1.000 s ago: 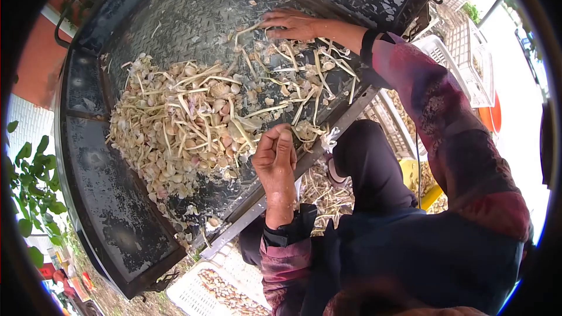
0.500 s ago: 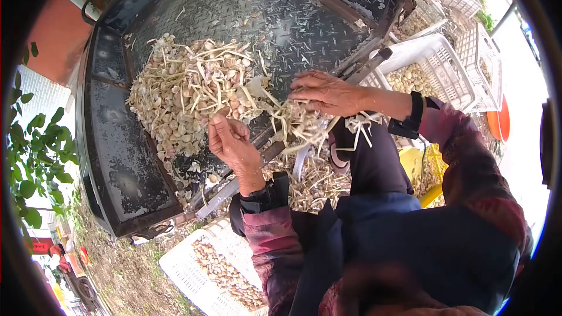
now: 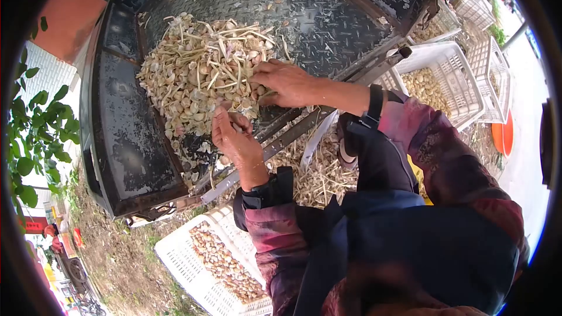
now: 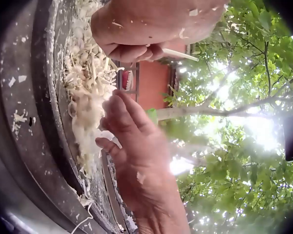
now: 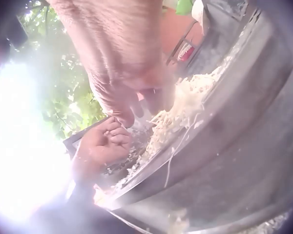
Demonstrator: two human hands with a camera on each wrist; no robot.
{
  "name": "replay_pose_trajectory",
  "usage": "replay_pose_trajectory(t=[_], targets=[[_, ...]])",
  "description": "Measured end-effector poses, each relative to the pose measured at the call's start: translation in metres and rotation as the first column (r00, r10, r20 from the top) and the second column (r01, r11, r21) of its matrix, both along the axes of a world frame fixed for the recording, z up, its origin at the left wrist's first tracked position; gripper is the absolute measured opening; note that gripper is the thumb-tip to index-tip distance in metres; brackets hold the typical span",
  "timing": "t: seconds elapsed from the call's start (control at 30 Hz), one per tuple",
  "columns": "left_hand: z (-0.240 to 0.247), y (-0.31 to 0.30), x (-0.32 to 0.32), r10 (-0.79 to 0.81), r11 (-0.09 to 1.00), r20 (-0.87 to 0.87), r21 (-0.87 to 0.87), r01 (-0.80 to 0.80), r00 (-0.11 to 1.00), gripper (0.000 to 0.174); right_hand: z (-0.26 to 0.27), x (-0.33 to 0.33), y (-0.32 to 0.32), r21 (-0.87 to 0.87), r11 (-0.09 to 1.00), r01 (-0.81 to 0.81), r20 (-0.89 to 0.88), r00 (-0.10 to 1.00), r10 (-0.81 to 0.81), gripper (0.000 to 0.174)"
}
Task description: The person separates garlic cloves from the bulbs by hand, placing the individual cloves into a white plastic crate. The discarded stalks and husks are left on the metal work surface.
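A heap of garlic cloves, skins and dry stalks [image 3: 193,76] lies on a dark, worn metal tray [image 3: 328,17]. At the heap's near right edge is my right hand [image 3: 287,85], its fingers bent over the garlic; in the left wrist view its thumb stands apart from fairly straight fingers. My left hand [image 3: 237,140] is just above the near side of the heap, with fingers curled. From its fingers sticks a thin pale stick [image 4: 181,54], like a stalk, in the left wrist view.
The metal tray's raised front rail [image 3: 298,131] runs below both wrists. Stalks and skins [image 3: 328,172] litter the ground beneath. One white crate [image 3: 181,251] of cloves stands at the lower left, another crate [image 3: 462,82] on the right. An orange bucket [image 3: 502,134] is behind it.
My right hand drew loose stalks and skins across the tray and over its front edge, then moved left to the heap. My left hand shifted left and stayed curled.
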State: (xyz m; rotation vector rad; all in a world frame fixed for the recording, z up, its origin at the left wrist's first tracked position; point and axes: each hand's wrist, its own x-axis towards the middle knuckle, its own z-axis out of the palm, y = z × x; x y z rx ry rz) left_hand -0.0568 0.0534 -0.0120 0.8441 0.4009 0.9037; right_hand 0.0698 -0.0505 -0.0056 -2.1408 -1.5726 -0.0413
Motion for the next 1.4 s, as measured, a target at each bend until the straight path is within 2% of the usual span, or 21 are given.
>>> replay_pose_trajectory(t=[0.03,0.2,0.3,0.37,0.4,0.47,0.53,0.6,0.67,0.77,0.83,0.87,0.93,1.0,1.07,1.1,1.13,1.2,1.27,1.33,1.4], targets=[[-0.001,0.000,0.002,-0.034,0.999,-0.030,0.005,0.034,0.999,0.026,0.000,0.010,0.003,-0.087,0.994,0.073,0.068,0.995,-0.067,0.046],[0.001,-0.006,0.008,-0.099,0.995,-0.067,-0.032,0.097,0.993,0.025,0.007,0.055,-0.028,-0.214,0.955,0.205,0.096,0.978,-0.188,0.043],[0.003,-0.010,0.010,-0.130,0.990,-0.046,-0.058,0.128,0.990,0.024,0.003,0.077,-0.052,-0.201,0.942,0.267,0.129,0.961,-0.245,0.040],[0.003,-0.013,0.012,-0.132,0.990,-0.054,-0.062,0.128,0.990,0.024,-0.005,0.083,-0.059,0.037,0.946,0.322,0.421,0.853,-0.307,0.032],[0.003,-0.015,0.013,-0.130,0.990,-0.065,-0.066,0.126,0.989,0.023,0.000,0.078,-0.057,0.036,0.946,0.323,0.422,0.853,-0.307,0.032],[0.003,-0.017,0.015,-0.148,0.987,-0.079,-0.071,0.142,0.986,0.023,0.013,0.062,-0.044,-0.021,0.978,0.210,0.014,0.978,-0.209,0.029],[0.002,-0.020,0.018,-0.165,0.985,-0.094,-0.075,0.158,0.982,0.023,0.008,0.058,-0.027,0.017,0.984,0.178,0.084,0.980,-0.179,0.029],[0.000,-0.022,0.021,-0.174,0.983,-0.130,-0.089,0.163,0.976,0.023,0.009,0.051,-0.014,-0.157,0.956,0.248,0.017,0.969,-0.248,0.027],[-0.003,-0.022,0.024,-0.192,0.980,-0.141,-0.077,0.183,0.971,0.022,-0.009,0.058,-0.007,-0.060,0.980,0.192,0.058,0.980,-0.188,0.025],[-0.010,-0.022,0.029,-0.201,0.980,-0.181,-0.045,0.196,0.963,0.021,-0.011,0.058,-0.006,0.064,0.989,0.132,-0.055,0.990,-0.128,0.024],[-0.010,-0.025,0.033,-0.191,0.981,-0.209,-0.023,0.191,0.959,0.021,0.000,0.046,-0.013,0.100,0.980,0.169,-0.300,0.945,-0.132,0.021],[-0.009,-0.028,0.034,-0.214,0.975,-0.217,0.017,0.222,0.952,0.021,0.001,0.042,-0.016,0.098,0.980,0.174,-0.298,0.945,-0.138,0.021],[-0.009,-0.035,0.036,-0.240,0.964,-0.232,0.059,0.260,0.943,0.022,0.008,0.028,-0.022,0.222,0.960,0.168,-0.602,0.799,-0.001,0.017],[-0.009,-0.044,0.041,-0.268,0.946,-0.178,0.140,0.293,0.947,0.024,0.011,0.017,-0.028,0.200,0.968,0.149,-0.587,0.809,-0.003,0.018],[-0.009,-0.048,0.040,-0.266,0.939,-0.169,0.176,0.295,0.949,0.026,0.000,0.010,-0.029,0.382,0.896,0.229,-0.686,0.720,0.108,0.017],[-0.009,-0.050,0.040,-0.239,0.942,-0.161,0.199,0.269,0.958,0.026,-0.004,0.003,-0.030,0.378,0.875,0.303,-0.780,0.613,0.125,0.022],[-0.010,-0.051,0.041,-0.210,0.946,-0.150,0.220,0.240,0.966,0.026,-0.005,0.001,-0.030,0.381,0.872,0.307,-0.776,0.619,0.121,0.022],[-0.013,-0.056,0.041,-0.203,0.944,-0.141,0.234,0.232,0.969,0.023,-0.005,-0.005,-0.030,0.372,0.846,0.381,-0.849,0.509,0.144,0.027],[-0.019,-0.058,0.043,-0.112,0.920,-0.122,0.361,0.150,0.986,0.019,0.003,-0.009,-0.033,0.342,0.843,0.415,-0.841,0.535,0.078,0.030],[-0.020,-0.062,0.044,-0.122,0.921,-0.109,0.358,0.154,0.987,0.017,0.007,-0.011,-0.033,0.264,0.836,0.481,-0.681,0.707,-0.192,0.026],[-0.021,-0.064,0.045,-0.128,0.922,-0.093,0.355,0.153,0.987,0.016,-0.002,-0.012,-0.028,0.347,0.807,0.478,-0.634,0.753,-0.174,0.024]])
